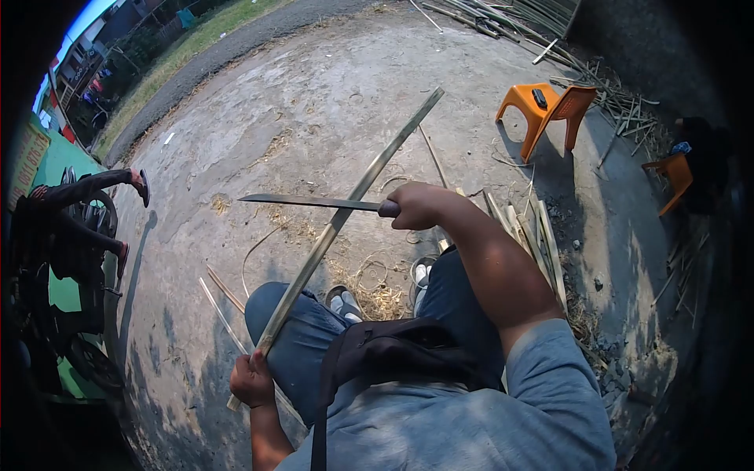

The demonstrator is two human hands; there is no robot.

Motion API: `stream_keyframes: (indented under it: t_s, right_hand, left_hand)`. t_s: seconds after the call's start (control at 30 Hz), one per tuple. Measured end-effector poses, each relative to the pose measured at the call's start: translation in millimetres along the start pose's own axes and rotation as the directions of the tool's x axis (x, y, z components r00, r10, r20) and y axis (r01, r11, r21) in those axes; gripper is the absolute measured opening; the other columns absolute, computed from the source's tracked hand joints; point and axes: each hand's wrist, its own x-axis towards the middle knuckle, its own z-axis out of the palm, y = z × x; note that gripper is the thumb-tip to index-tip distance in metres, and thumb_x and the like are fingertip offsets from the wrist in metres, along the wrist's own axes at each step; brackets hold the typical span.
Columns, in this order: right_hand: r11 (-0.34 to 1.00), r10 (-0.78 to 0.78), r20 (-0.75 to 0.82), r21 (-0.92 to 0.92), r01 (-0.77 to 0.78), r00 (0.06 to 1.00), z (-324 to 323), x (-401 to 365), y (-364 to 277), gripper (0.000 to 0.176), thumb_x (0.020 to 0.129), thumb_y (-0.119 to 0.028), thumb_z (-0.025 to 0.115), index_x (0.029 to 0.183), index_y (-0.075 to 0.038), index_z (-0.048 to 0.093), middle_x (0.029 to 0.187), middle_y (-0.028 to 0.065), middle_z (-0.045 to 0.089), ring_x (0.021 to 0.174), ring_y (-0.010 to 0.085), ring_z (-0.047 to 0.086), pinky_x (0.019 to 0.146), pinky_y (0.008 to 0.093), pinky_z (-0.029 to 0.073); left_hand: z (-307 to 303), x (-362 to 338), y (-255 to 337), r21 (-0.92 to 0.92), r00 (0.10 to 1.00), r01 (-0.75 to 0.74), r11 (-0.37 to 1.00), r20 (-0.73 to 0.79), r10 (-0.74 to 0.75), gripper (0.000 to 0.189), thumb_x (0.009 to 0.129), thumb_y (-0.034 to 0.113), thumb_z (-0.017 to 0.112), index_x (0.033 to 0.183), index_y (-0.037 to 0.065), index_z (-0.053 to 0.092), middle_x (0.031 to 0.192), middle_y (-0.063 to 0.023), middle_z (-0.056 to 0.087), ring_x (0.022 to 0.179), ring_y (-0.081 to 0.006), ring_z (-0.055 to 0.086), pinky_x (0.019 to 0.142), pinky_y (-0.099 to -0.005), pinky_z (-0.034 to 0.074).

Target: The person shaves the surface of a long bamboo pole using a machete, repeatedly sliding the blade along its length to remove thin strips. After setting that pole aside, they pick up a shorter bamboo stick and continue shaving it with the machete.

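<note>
My right hand point(416, 206) is closed round the dark handle of a long knife point(306, 202), whose blade points left and crosses the upper half of a long bamboo strip point(322, 243). The strip slants from lower left to upper right, over my left knee. Its lower part is in the grip of my left hand point(253, 378), with a short end sticking out below the fingers. Curly shavings point(381, 301) lie on the ground between my feet.
An orange plastic chair point(534, 118) with a dark object on its seat stands at upper right. Split bamboo pieces point(552, 247) lie right of my legs, more poles point(503, 20) at the top right. At left are a person's legs point(86, 188) and a motorbike point(94, 361).
</note>
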Motion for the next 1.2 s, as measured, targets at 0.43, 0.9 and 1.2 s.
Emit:
stream_keyframes:
  t_s: [0.43,0.9,1.2]
  right_hand:
    - [0.991,0.117,-0.087,0.08,-0.11,0.989,-8.8,22.2,27.4,0.04,0.08,-0.02,0.069,0.117,-0.008,0.072,0.109,0.0174,0.074,0.103,0.0339,0.07,0.087,0.0435,0.054]
    - [0.977,-0.057,-0.027,0.202,0.062,0.998,-6.6,27.8,30.8,0.045,0.08,-0.034,0.08,0.113,-0.004,0.07,0.101,0.0154,0.073,0.096,0.0288,0.069,0.085,0.0415,0.052]
    - [0.996,0.066,-0.008,0.064,-0.066,0.998,-9.3,5.5,13.9,0.04,0.08,-0.022,0.069,0.118,-0.009,0.073,0.108,0.0167,0.074,0.102,0.0328,0.07,0.09,0.0426,0.054]
  left_hand:
    - [0.8,0.1,1.6,-0.04,1.0,0.02,0.999,0.0,-0.02,0.054,0.099,0.057,0.06,0.079,0.008,0.062,0.069,-0.0167,0.062,0.064,-0.0437,0.062,0.056,-0.0528,0.046]
    - [8.8,-2.2,-3.8,-0.08,0.998,0.047,0.996,-0.027,-0.049,0.052,0.097,0.057,0.063,0.078,0.008,0.063,0.067,-0.0167,0.062,0.064,-0.0432,0.062,0.057,-0.0519,0.046]
    - [0.4,6.5,1.5,-0.058,0.999,-0.022,0.998,-0.031,0.02,0.054,0.097,0.057,0.062,0.076,0.008,0.061,0.067,-0.0162,0.061,0.062,-0.0433,0.061,0.055,-0.0518,0.045]
